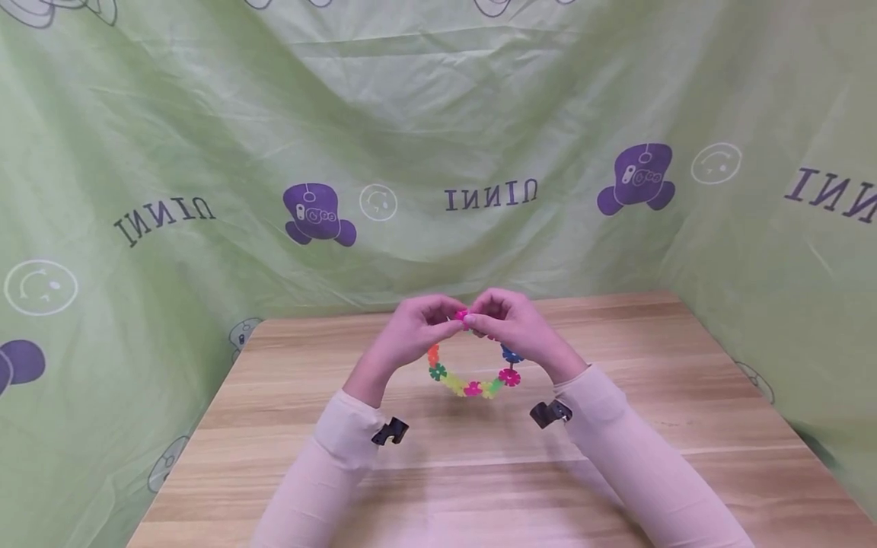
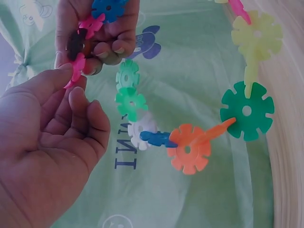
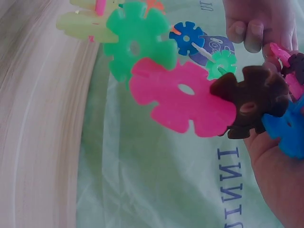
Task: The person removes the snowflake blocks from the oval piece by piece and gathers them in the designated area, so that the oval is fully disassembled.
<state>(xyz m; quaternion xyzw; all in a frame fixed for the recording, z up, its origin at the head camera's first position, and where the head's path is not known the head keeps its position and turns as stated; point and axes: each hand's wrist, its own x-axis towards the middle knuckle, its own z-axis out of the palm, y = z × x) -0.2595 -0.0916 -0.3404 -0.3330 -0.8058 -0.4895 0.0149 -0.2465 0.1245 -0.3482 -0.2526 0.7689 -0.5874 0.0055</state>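
Note:
A chain of slotted snowflake discs in several colours hangs in a loop below both hands, its bottom at a pink disc (image 1: 473, 389). My left hand (image 1: 414, 331) pinches a pink disc (image 2: 78, 69) between thumb and fingers at the top of the loop. My right hand (image 1: 517, 323) meets it there, thumb and fingers gripping the chain beside a black disc (image 2: 76, 45). In the right wrist view a brown disc (image 3: 251, 102), a larger-looking pink disc (image 3: 183, 97) and a green disc (image 3: 137, 42) run away from the right hand. Fingers partly hide the top discs.
Beneath the hands is a wood-grain table (image 1: 308, 472). A green printed curtain (image 1: 479, 99) hangs behind it and along both sides. Black wrist mounts (image 1: 390, 431) sit at both sleeve cuffs.

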